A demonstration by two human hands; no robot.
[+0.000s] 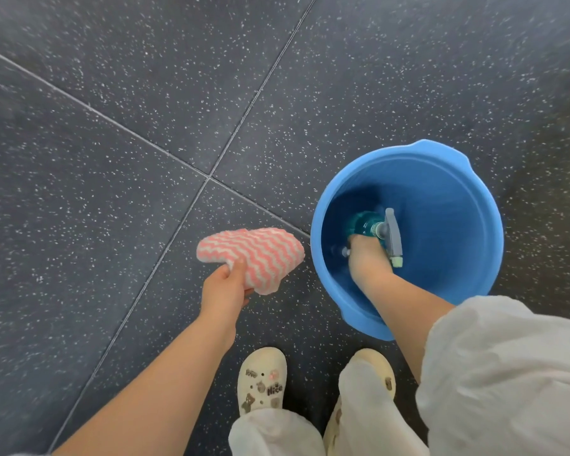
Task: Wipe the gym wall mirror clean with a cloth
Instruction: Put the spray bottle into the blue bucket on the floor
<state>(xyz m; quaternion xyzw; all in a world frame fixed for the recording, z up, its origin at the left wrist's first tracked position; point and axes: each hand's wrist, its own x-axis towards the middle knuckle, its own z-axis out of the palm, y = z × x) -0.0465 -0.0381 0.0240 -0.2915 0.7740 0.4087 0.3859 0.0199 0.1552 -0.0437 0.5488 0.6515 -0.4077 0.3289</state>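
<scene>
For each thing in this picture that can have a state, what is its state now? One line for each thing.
cloth: folded, held above the floor by the left hand
left hand: grips the cloth
spray bottle: inside the bucket, gripped at the neck
right hand: reaches into the bucket, holds the spray bottle
bucket: upright on the floor, no water visible

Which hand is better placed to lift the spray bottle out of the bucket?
Right. The right hand already grips the spray bottle inside the blue bucket; the left hand holds the cloth.
</scene>
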